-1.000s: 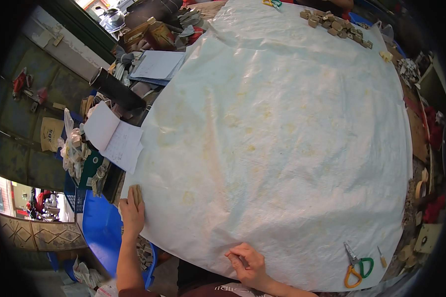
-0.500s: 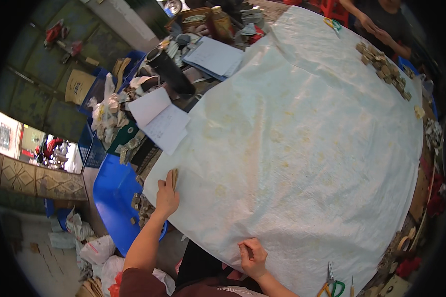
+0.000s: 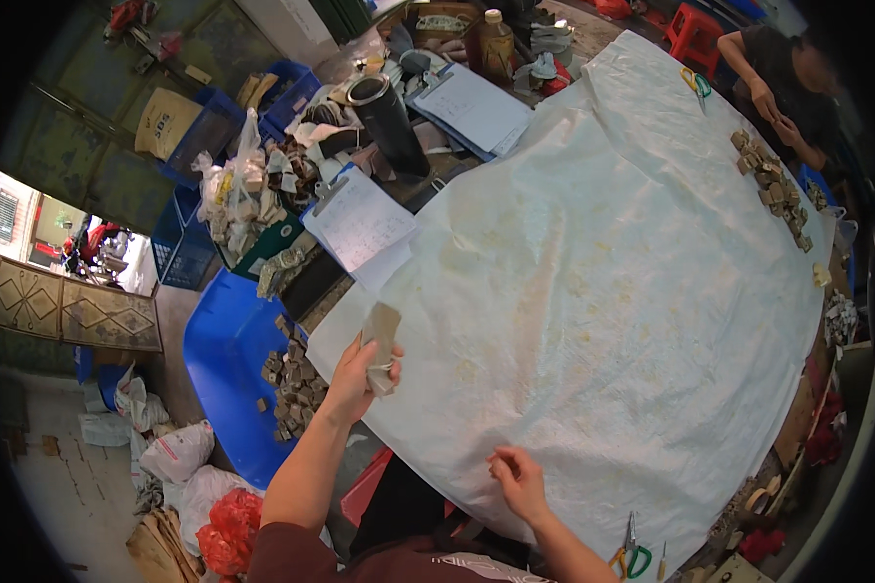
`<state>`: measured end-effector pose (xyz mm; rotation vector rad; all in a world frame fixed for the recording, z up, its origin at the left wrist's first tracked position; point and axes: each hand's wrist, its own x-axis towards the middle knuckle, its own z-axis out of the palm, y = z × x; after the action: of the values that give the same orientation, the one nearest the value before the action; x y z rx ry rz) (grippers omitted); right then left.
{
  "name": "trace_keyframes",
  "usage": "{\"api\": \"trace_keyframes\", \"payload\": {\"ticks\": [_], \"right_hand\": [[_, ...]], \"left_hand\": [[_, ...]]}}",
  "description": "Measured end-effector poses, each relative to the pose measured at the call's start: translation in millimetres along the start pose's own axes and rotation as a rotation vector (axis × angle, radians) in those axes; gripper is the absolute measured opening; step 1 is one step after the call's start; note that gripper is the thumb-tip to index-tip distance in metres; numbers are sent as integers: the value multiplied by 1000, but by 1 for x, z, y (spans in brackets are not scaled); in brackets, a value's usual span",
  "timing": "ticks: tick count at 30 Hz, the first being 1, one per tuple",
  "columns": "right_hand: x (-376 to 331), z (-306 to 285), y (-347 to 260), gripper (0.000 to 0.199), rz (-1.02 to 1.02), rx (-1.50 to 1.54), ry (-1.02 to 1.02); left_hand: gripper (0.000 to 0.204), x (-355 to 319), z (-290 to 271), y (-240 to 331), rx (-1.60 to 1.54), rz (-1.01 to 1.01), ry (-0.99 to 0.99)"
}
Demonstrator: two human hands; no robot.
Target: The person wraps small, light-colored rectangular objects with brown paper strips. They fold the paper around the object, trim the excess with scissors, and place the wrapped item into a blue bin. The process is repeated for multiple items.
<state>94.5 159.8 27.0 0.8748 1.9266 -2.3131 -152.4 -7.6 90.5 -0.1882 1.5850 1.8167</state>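
My left hand [image 3: 355,381] is closed round a flat grey-brown bundle [image 3: 384,332], raised over the left edge of the covered table. A pale band shows near the bundle's lower end; its material I cannot tell. My right hand [image 3: 520,483] hovers at or rests on the near edge of the white sheet [image 3: 593,291], fingers curled inward. Whether anything small sits between those fingers is hidden. Left of my left forearm, a blue tub [image 3: 226,360] holds many similar small grey-brown bundles [image 3: 297,389].
Scissors [image 3: 632,556] lie at the near edge, another pair [image 3: 695,85] at the far edge. Clipboards [image 3: 365,228], a black cylinder [image 3: 389,126] and a bottle [image 3: 496,47] crowd the left side. Across the table, a person's hands [image 3: 778,117] work beside piled bundles [image 3: 773,189].
My left hand has turned and lifted the bundle, so its broad face shows. The right hand's fingers have loosened slightly. The whole view has shifted with my head.
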Motion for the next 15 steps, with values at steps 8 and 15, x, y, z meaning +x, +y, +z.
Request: {"api": "trace_keyframes", "payload": {"ticks": [8,15], "right_hand": [[57,13,-133,31,-798,-449,-36],[21,13,-128,27,-853,-734,-10]], "left_hand": [[40,-46,80,1,-221,-1,-157],[31,-89,121,-27,-141,35,-87]]}}
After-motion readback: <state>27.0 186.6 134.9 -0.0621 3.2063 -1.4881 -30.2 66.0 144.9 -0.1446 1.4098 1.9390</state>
